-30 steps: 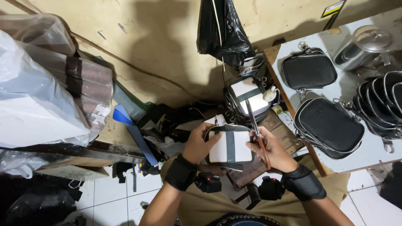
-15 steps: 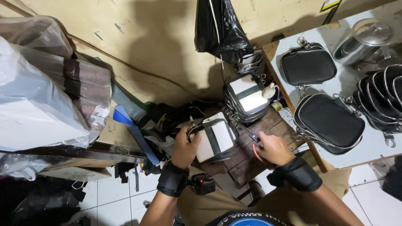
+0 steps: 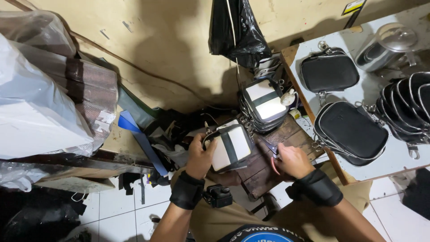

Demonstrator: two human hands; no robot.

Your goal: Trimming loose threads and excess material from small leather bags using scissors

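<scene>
Item: work corner, viewed from above.

1. White plastic sacks (image 3: 36,103), bulky, are stacked at the far left against the wall.
2. Pale side table (image 3: 385,152), at the right, is loaded with finished black zip pouches: one large pouch (image 3: 350,130) lying flat, a second (image 3: 329,71) behind it, and a row of further pouches (image 3: 410,105) stood on edge. A lidded metal pot (image 3: 387,45) sits at the back.
3. Black plastic bag (image 3: 235,29) is hung on the wall above the bench.
4. Small dark wooden workbench (image 3: 264,168) is set between the knees.
5. Stack of white pouches with a dark centre band (image 3: 265,104) is piled at the bench's far edge (apparently the pieces already worked, though this is a judgement only).
6. Pouch in hand (image 3: 230,145), white with a dark band and a dark zip edge, is held tilted over the bench's left side. Judged to be mid-process: it is not yet laid with the stack.
7. Left hand (image 3: 200,154) is closed around the pouch's left edge, thumb on its face.
8. Right hand (image 3: 291,160) is curled shut on a small tool with a red handle (image 3: 273,161), resting on the bench just beside the pouch; the working end is too small to be identified.
9. Blue strap (image 3: 139,136) and dark scraps are left on the floor.
</scene>
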